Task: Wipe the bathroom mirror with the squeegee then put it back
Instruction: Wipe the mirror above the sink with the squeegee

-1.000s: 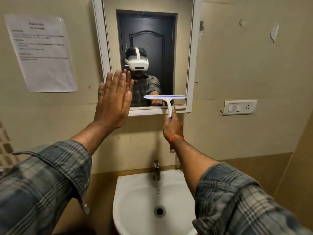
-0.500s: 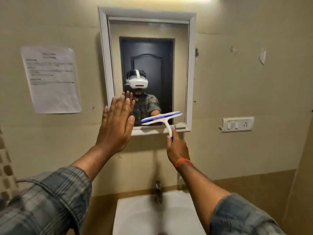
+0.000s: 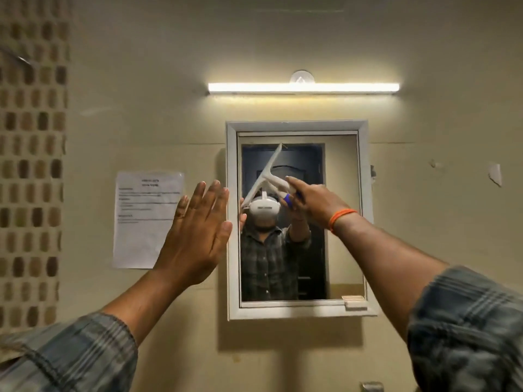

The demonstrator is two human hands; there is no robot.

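A white-framed mirror (image 3: 343,222) hangs on the beige wall at centre. My right hand (image 3: 314,203) grips the handle of a white squeegee (image 3: 266,176) with a blue grip. Its blade lies tilted across the upper left part of the glass, slanting from top right to lower left. My left hand (image 3: 198,236) is raised flat with fingers together and apart from the squeegee, just left of the mirror frame, holding nothing. The mirror reflects a person in a plaid shirt with a white headset.
A lit tube light (image 3: 304,87) runs above the mirror. A printed paper sheet (image 3: 141,219) is stuck to the wall at left, beside a mosaic tile strip (image 3: 31,165). A small wooden block (image 3: 353,302) rests on the mirror's lower right ledge.
My view has tilted up, so the sink is out of frame. My right hand has lifted the squeegee from the mirror's bottom edge to its upper part and turned the blade diagonal.
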